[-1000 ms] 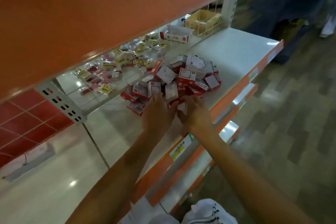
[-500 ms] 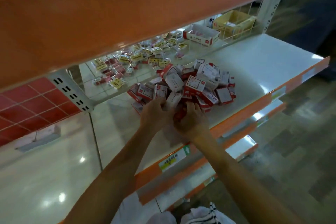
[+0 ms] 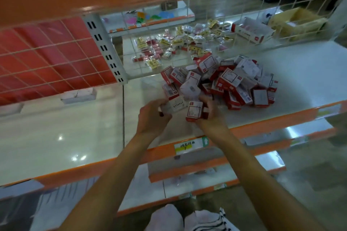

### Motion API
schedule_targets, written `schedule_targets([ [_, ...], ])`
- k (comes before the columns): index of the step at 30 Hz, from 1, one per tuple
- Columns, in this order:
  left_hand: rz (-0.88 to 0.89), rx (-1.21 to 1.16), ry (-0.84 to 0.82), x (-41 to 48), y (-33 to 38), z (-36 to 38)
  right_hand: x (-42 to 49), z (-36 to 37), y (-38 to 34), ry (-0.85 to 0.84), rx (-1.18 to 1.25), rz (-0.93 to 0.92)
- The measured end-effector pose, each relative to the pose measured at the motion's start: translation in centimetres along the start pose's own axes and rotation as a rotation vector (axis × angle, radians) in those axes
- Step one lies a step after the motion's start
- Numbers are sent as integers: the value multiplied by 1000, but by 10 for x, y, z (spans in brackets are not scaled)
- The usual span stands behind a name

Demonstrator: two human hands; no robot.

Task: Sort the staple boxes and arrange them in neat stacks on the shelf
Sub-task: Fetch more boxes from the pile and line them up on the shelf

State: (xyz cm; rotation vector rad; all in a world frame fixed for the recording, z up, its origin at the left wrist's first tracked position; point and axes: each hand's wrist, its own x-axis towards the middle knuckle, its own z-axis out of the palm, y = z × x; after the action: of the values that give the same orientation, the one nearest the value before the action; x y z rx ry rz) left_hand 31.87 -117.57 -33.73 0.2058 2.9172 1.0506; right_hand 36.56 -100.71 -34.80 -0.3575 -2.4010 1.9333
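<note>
Head view: left hand curls round a white staple box, right hand grips a red-and-white box. Just behind, the heap sprawls loose on the shelf. No stack built, nearly everything left to sort.

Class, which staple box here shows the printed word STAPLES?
The white-faced box gripped in the left hand; boxes in the pile show red-edged labels instead.

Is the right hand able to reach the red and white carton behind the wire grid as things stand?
Probably not: the wire grid stands between them, and the right hand grips a staple box.
</note>
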Motion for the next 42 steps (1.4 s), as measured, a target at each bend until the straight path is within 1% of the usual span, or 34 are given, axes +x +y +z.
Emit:
schedule_targets([
  [4, -65, 84, 59, -17, -17, -8, -5, 17, 0, -128, 22, -30],
  [6, -95, 51, 66, -25, -25, -12, -7, 26, 0, -176, 45, -12],
  [9, -123, -7, 99, -37, -38, -20, -9, 40, -2, -201, 4, -10],
  [14, -138, -13, 158, -53, -62, -40, -10, 71, -10, -251, -50, -48],
  [20, -156, 1, 177, -63, -98, -74, -13, 120, -19, -207, -65, -17],
  [24, -177, 2, 172, -68, -132, -105, -17, 162, -23, -250, -124, -60],
  [26, -181, 1, 164, -68, -149, -121, -19, 183, -25, -255, -133, -43],
  [29, -166, 5, 139, -67, -175, -144, -25, 213, -34, -218, -160, -37],
  [34, -106, 37, 123, -67, -216, -175, -36, 262, -50, -150, -248, -111],
  [39, -104, 34, 75, -74, -253, -203, -46, 306, -58, -111, -335, -112],
  [42, -119, 22, 70, -81, -273, -217, -52, 330, -62, -116, -364, -104],
])
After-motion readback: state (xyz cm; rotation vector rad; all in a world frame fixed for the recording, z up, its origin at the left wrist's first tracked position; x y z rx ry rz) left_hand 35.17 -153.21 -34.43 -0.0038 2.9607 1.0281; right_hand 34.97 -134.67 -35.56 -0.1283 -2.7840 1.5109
